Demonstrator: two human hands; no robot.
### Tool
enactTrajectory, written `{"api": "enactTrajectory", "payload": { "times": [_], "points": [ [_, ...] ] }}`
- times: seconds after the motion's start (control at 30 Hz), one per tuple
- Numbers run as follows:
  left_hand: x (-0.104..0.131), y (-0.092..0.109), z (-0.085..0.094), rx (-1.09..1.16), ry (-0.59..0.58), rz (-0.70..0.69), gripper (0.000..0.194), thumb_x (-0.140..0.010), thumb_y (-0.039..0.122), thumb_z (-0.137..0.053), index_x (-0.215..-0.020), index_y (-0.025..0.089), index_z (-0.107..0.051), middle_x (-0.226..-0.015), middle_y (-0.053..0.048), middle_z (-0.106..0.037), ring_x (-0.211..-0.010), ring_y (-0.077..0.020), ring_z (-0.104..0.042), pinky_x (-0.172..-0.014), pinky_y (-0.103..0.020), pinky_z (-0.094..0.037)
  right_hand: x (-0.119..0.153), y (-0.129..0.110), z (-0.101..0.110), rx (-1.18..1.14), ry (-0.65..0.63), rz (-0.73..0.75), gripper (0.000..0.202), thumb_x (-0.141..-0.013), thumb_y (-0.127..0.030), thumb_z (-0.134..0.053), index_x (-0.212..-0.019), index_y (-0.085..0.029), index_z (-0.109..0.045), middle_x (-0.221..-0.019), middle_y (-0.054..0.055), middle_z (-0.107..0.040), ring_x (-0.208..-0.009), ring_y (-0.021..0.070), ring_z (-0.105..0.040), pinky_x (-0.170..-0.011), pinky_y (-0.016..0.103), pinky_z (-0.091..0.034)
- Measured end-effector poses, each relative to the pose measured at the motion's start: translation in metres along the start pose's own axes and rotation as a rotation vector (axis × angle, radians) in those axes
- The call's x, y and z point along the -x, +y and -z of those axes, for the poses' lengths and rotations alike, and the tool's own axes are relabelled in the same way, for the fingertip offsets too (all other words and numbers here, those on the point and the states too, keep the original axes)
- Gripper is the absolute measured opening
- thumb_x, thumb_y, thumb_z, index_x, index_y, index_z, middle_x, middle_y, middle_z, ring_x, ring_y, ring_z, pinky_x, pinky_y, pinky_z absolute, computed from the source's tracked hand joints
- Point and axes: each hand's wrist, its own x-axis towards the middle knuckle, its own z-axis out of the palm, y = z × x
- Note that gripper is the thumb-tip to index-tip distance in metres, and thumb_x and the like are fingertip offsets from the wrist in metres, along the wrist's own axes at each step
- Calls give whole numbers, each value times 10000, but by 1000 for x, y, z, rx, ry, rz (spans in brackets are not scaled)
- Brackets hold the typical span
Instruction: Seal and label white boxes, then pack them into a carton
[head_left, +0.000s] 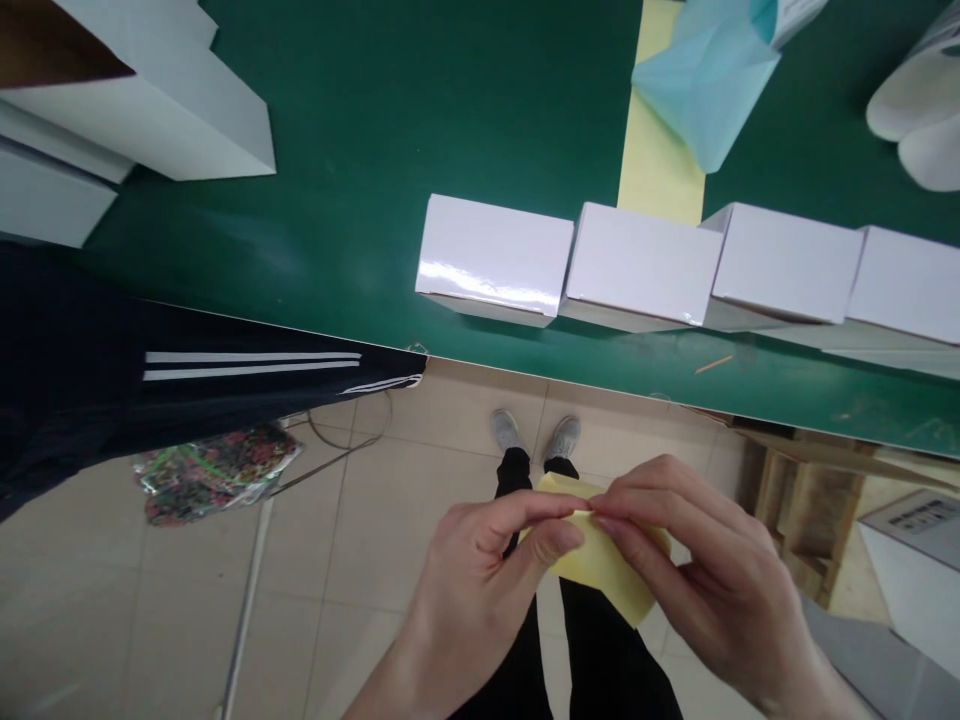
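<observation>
A sheet of yellow paper (600, 570), bent or folded, is held between both hands below the table edge, above my legs. My left hand (480, 580) pinches its upper edge between thumb and forefinger. Close beside it, my right hand (697, 570) grips the same edge, thumb in front and fingers behind. The fingertips of the two hands nearly meet at the middle of that edge. Part of the paper is hidden behind the fingers.
White boxes (495, 255) stand in a row along the green table (450, 100). Behind them lie a yellow strip (652, 170) and light blue paper (705, 90). White rolls (930, 110) are at right, larger white boxes (202, 120) at left. Someone's dark sleeve (247, 370) reaches the table edge.
</observation>
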Motion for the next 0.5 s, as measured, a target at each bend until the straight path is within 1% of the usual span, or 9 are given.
{"api": "enactTrajectory", "payload": {
  "times": [0.1,0.13,0.17,0.27,0.3,0.37,0.5],
  "points": [
    [3,0,3,170,-67,85,211,-1002,357,-594,-1109,324,-773,-1034,35,-793,-923,-99,-725,-787,-150,-544,1,2,-1,6,-20,-18,280,-905,-38,-664,-1127,-206,-688,-1048,41,-699,-978,153,-636,-825,297,-548],
    [4,-1,3,247,-83,118,215,-1007,359,-585,-1135,317,-752,-1056,28,-786,-941,-103,-722,-797,-157,-548,2,3,-1,3,-28,-33,275,-911,-45,-657,-1128,-211,-687,-1050,39,-698,-983,156,-636,-829,303,-545],
    [5,-2,3,325,-98,149,212,-1008,357,-586,-1163,311,-723,-1037,25,-781,-926,-102,-721,-785,-159,-548,2,4,-2,-7,-32,-52,266,-918,-53,-651,-1124,-217,-686,-1049,37,-696,-982,156,-637,-824,304,-542],
    [8,-8,3,514,-142,201,190,-1005,337,-597,-1187,296,-629,-865,37,-747,-817,-91,-705,-726,-161,-533,4,5,-4,-57,-37,-122,228,-937,-83,-640,-1103,-232,-686,-1035,29,-689,-968,151,-644,-801,298,-540],
    [8,-10,3,549,-150,197,171,-1000,324,-607,-1168,290,-612,-835,41,-733,-799,-89,-696,-718,-163,-526,5,5,-4,-75,-38,-136,219,-942,-93,-638,-1098,-238,-686,-1033,26,-687,-966,149,-647,-801,296,-541],
    [9,-14,2,570,-137,152,132,-980,294,-641,-1107,273,-611,-847,39,-719,-788,-82,-674,-712,-162,-510,6,5,-7,-110,-41,-159,214,-949,-105,-632,-1100,-248,-685,-1040,24,-685,-972,147,-651,-808,294,-543],
    [6,-20,0,521,-65,87,71,-929,271,-709,-977,230,-676,-875,25,-683,-748,-69,-610,-661,-151,-472,8,2,-14,-154,-20,-170,231,-950,-104,-629,-1122,-246,-690,-1069,36,-680,-984,149,-656,-811,287,-549]
  ]
}}
